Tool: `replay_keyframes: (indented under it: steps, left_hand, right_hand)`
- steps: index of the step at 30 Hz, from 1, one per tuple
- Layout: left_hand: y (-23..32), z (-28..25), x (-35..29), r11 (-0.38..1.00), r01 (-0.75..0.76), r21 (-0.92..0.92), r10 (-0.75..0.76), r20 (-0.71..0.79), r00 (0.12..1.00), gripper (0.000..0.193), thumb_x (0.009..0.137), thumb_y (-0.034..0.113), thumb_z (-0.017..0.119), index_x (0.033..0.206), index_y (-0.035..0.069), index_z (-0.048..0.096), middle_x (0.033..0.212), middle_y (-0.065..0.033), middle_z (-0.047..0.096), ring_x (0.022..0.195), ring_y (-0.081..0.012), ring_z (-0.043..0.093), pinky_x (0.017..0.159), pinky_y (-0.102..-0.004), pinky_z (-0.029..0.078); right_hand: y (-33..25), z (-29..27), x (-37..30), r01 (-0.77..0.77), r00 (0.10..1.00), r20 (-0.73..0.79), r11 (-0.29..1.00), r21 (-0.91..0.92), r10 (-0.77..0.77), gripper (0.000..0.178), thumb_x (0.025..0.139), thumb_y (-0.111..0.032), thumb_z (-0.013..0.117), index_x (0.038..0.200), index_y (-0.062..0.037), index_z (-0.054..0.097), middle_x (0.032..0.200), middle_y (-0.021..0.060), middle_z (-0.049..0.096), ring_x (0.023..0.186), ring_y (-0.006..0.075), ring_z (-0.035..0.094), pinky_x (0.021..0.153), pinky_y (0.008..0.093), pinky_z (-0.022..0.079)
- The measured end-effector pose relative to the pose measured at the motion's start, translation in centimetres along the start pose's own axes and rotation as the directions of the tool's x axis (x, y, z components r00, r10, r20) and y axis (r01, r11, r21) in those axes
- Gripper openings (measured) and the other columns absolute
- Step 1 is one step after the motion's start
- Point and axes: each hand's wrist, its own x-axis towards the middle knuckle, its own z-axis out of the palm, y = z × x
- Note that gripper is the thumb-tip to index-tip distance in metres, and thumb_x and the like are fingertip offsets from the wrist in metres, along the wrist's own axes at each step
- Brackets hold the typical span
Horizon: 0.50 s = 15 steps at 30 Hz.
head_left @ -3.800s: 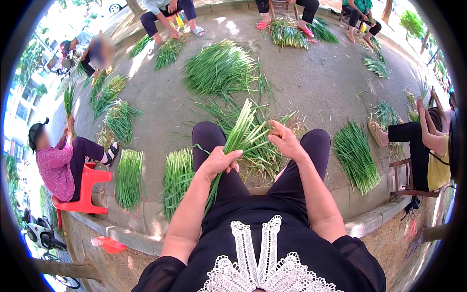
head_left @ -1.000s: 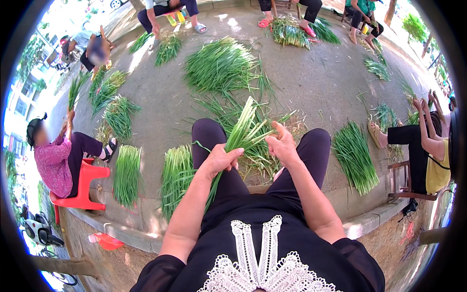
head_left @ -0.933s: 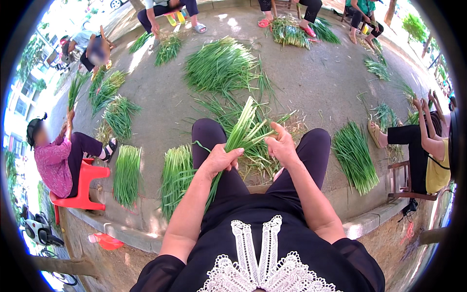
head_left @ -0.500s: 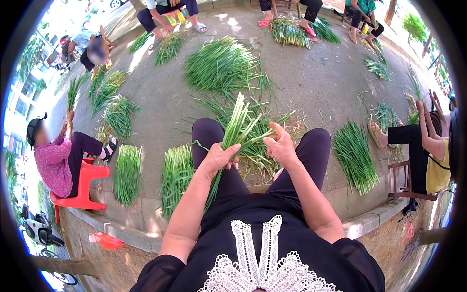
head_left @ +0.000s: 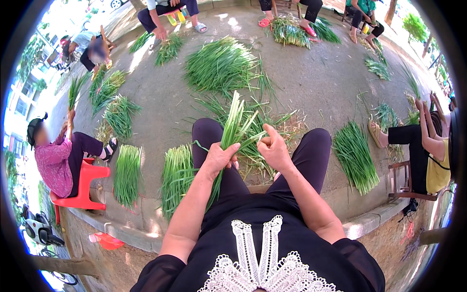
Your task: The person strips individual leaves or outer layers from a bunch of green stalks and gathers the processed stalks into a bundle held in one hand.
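A bunch of green chives (head_left: 233, 124) is gripped in my left hand (head_left: 221, 158), its pale stem ends up and its leaves hanging down beside my left thigh. Close to the right of the bunch is my right hand (head_left: 273, 148), its index finger raised and the other fingers curled. A few stems slant from the bunch to those fingertips; whether the fingers pinch any is hidden. Below the hands, between my knees, loose leaves and straw-coloured trimmings (head_left: 258, 163) lie on the ground.
A large chive heap (head_left: 219, 65) lies ahead. Neat chive piles flank me: one by my left knee (head_left: 177, 177), another farther left (head_left: 127, 175), one on the right (head_left: 355, 158). A person on a red stool (head_left: 85, 185) sits left; another on a wooden chair (head_left: 406, 177) sits right.
My right hand has drawn slightly left and down, nearer the bunch, and its index finger has lifted from the stems. My left hand keeps its grip almost in place.
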Motion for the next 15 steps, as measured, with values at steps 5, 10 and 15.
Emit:
replay_keyframes:
  steps: [5,10,15]
  left_hand:
    - [0.1,0.2,-0.2,1.0,0.008,0.006,-0.008,-0.02,1.0,0.02,0.085,0.021,0.061,0.083,0.001,0.061,0.058,-0.0012,0.055,0.042,-0.0058,0.046,0.038,-0.0194,0.037]
    - [0.1,0.1,-0.3,1.0,-0.004,-0.002,0.004,-0.016,1.0,0.02,0.085,0.021,0.061,0.083,0.001,0.061,0.058,-0.0013,0.055,0.042,-0.0058,0.046,0.038,-0.0194,0.037]
    - [0.3,0.2,-0.4,1.0,-0.008,-0.001,0.008,-0.01,1.0,0.02,0.085,0.021,0.06,0.082,0.001,0.06,0.058,-0.0016,0.055,0.042,-0.0058,0.046,0.038,-0.0195,0.036]
  right_hand:
    - [-0.3,0.2,-0.5,-0.033,0.994,0.11,0.997,0.076,0.024,0.054,0.079,0.004,0.048,0.129,0.012,0.029,0.059,-0.0042,0.041,0.053,0.0017,0.036,0.046,0.0193,0.03]
    - [-0.8,-1.7,-0.5,-0.04,0.995,0.092,0.998,0.056,0.035,0.056,0.079,0.002,0.049,0.13,0.0113,0.028,0.061,-0.0031,0.047,0.052,0.002,0.039,0.045,0.0185,0.031]
    - [2.6,-3.8,0.6,-0.051,0.986,-0.159,0.998,0.035,0.056,0.057,0.078,0.001,0.048,0.131,0.0081,0.029,0.061,-0.0025,0.049,0.05,0.0037,0.042,0.043,0.019,0.034]
